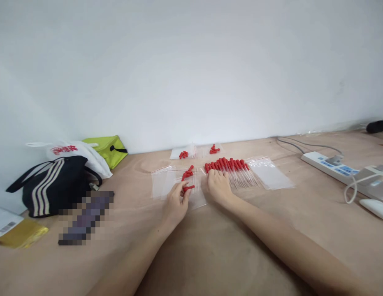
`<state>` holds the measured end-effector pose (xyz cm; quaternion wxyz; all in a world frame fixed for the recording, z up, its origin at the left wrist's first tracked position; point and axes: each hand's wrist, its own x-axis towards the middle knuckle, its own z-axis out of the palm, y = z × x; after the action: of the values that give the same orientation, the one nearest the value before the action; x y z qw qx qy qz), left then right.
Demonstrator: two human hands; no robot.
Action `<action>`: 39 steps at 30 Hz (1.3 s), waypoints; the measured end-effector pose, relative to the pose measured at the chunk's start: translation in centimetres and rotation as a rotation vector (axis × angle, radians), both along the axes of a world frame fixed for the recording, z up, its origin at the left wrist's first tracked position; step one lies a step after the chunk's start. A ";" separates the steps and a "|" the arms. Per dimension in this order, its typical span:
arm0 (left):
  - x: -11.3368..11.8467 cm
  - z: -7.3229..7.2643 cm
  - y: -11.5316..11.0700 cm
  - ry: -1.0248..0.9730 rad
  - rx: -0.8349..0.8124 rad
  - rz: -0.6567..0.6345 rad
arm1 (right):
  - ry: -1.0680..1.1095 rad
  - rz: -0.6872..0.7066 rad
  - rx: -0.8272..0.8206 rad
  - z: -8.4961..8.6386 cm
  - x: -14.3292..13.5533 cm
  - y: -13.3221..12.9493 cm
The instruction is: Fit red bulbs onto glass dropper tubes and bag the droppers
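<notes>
Between the thumb and fingers of my left hand is a small red rubber dropper bulb, lying roughly level. Just beyond it, a little pile of loose red bulbs rests on clear zip bags. My right hand has its fingers curled down at the left end of a row of slim clear droppers with red bulbs. Whatever those fingertips pinch is hidden behind the knuckles. The droppers lie side by side, red ends away from me, thin tips towards me.
Two more groups of red bulbs lie on bags near the wall. Flat clear bags sit right of the droppers. A power strip with cables is at right. A black striped bag, a white plastic bag and a green bag stand left.
</notes>
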<state>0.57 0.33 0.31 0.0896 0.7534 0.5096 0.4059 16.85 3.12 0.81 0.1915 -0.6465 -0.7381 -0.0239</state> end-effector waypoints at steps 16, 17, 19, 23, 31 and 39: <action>1.5 -0.9 -3.0 -0.148 -0.241 -0.270 | 0.375 0.566 0.110 -2.2 5.1 -7.0; 1.5 -0.8 -3.0 -0.143 -0.241 -0.276 | 0.376 0.563 0.107 -2.1 5.1 -7.0; 1.5 -0.8 -3.0 -0.128 -0.239 -0.284 | 0.375 0.560 0.100 -2.2 5.1 -7.0; 1.5 -0.7 -3.0 -0.092 -0.244 -0.285 | 0.370 0.576 0.084 -2.2 5.2 -7.0; 1.4 -0.5 -2.9 -0.075 -0.164 -0.346 | 0.372 0.618 0.063 -2.4 5.2 -6.8; 1.2 -0.4 -3.2 0.052 -0.143 -0.418 | 0.221 0.662 0.113 -2.0 5.7 -6.2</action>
<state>1.79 -2.86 -0.06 0.2118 0.8446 0.3717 0.3218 22.59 -3.12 -1.23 0.3028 -0.3592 -0.8801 0.0687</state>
